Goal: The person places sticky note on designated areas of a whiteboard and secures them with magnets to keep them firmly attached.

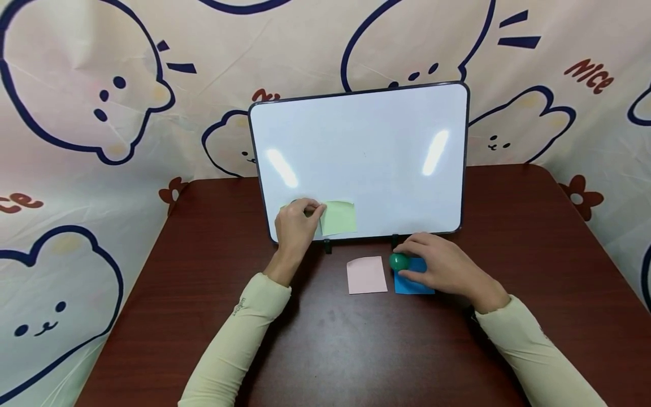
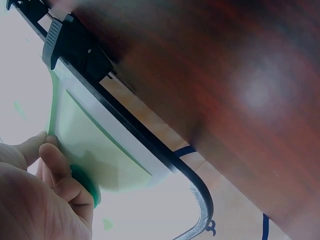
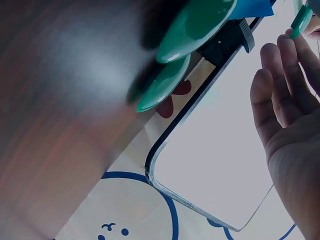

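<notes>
At the whiteboard's lower left, my left hand (image 1: 297, 226) pinches the edge of a light green sticky note (image 1: 339, 218) between thumb and finger. Another pale green note (image 2: 100, 145) lies against the board beside that hand, with a green round magnet (image 2: 86, 186) on it, partly hidden by the fingers. My right hand (image 1: 447, 264), just in front of the board, holds a green round magnet (image 1: 399, 262) between thumb and fingertips. Below that hand a blue sticky note (image 1: 414, 284) lies on the table, partly covered. A pink sticky note (image 1: 367, 275) lies to its left.
The black-framed whiteboard (image 1: 366, 152) leans upright on black feet (image 1: 328, 246) at the back of the brown table (image 1: 325, 350). Two green rounded pieces (image 3: 197, 30) show close to the right wrist camera. A printed cloth (image 1: 305, 51) hangs behind.
</notes>
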The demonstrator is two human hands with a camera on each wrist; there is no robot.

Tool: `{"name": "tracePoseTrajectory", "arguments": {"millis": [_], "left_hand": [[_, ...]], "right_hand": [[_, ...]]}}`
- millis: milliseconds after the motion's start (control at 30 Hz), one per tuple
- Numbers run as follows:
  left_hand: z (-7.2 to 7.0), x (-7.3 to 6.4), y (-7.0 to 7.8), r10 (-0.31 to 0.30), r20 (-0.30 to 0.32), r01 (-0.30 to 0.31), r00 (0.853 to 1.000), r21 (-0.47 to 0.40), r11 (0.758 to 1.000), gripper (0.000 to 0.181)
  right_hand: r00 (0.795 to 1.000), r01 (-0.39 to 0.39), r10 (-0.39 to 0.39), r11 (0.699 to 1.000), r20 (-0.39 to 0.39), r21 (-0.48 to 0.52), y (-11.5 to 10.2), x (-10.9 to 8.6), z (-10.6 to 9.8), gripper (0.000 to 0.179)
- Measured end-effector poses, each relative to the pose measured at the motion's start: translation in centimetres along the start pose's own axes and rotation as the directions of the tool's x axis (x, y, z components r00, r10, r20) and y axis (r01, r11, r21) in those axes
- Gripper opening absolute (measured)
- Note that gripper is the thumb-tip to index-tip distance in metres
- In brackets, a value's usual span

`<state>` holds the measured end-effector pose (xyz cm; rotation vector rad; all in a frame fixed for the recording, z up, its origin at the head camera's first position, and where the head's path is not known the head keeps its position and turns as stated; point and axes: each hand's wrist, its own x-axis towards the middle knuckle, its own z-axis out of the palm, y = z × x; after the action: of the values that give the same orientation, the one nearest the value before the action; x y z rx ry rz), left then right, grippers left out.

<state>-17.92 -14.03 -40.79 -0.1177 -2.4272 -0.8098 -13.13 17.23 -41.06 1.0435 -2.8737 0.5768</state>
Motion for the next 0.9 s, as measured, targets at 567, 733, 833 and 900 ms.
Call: {"name": "tracePoseTrajectory", "arguments": {"millis": [567, 733, 833, 900], "left_hand": [[0.0, -0.1, 0.0, 0.0, 0.0, 0.0, 1.0, 0.0, 1.0, 0.017], [0.0, 0.0, 0.1, 0.0, 0.003, 0.0, 1.0, -0.003, 1.0, 0.017], [0.0, 0.0, 0.1, 0.001, 0.002, -0.001, 1.0, -0.004, 1.0, 0.018], [0.0, 0.0, 0.1, 0.0, 0.001, 0.0, 1.0, -0.003, 1.0, 0.018]], "right_hand": [[0.996, 0.06, -0.061, 0.998, -0.06, -0.02, -1.1, 1.1, 0.7, 0.041], [0.992, 0.081, -0.083, 0.996, -0.097, -0.023, -1.4, 1.4, 0.9, 0.041], [0.991, 0.082, -0.084, 0.996, -0.104, -0.02, -1.6, 1.5, 0.9, 0.04], [0.991, 0.084, -0.086, 0.996, -0.101, -0.021, -1.7, 1.6, 1.0, 0.04]]}}
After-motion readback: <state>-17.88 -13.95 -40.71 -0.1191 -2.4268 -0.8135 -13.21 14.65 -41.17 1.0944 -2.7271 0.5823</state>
